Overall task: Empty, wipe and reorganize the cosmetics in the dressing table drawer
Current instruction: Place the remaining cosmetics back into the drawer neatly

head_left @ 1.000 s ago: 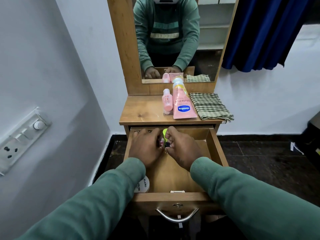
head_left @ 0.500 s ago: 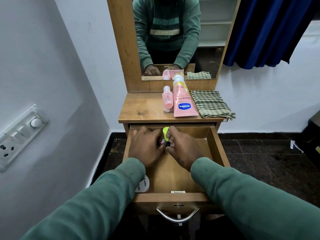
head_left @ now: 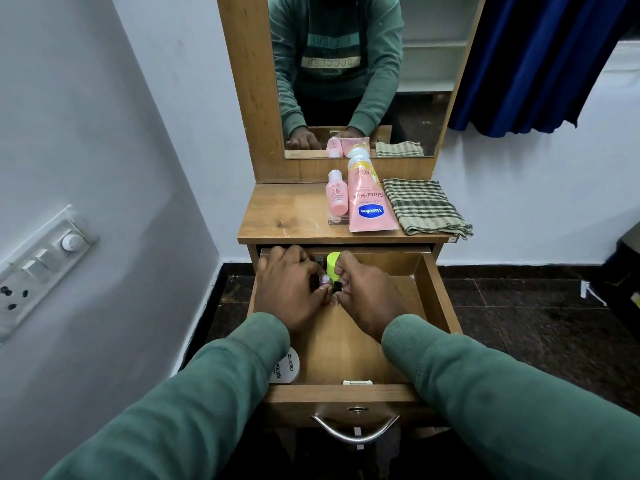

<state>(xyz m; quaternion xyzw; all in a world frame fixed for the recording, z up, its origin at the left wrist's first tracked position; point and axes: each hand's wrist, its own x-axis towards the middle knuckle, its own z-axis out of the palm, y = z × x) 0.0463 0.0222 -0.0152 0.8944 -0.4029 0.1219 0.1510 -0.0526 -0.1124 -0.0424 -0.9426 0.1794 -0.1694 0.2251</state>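
The drawer (head_left: pixel 436 299) of the wooden dressing table (head_left: pixel 294 216) is pulled out toward the camera, and its metal handle (head_left: pixel 356 433) is at the near side. In the far part of the drawer both hands meet around a group of small cosmetics. The left hand (head_left: pixel 287 292) has a closed grip on a small pink-capped bottle (head_left: pixel 324 280). The right hand (head_left: pixel 367 299) has a closed grip on a small black-capped bottle (head_left: pixel 336 286). A lime green cap (head_left: pixel 333 263) stands just behind them. A round white container (head_left: pixel 287 368) lies in the near left corner. On the table top, a small pink bottle (head_left: pixel 336 197) and a pink Vaseline tube (head_left: pixel 369 199) are beside a folded checked cloth (head_left: pixel 422 209) on the right. A mirror (head_left: pixel 426 64) stands behind. On the left wall is a switch panel (head_left: pixel 41 265), and a blue curtain (head_left: pixel 540 57) hangs at the far right above a dark floor (head_left: pixel 536 323).
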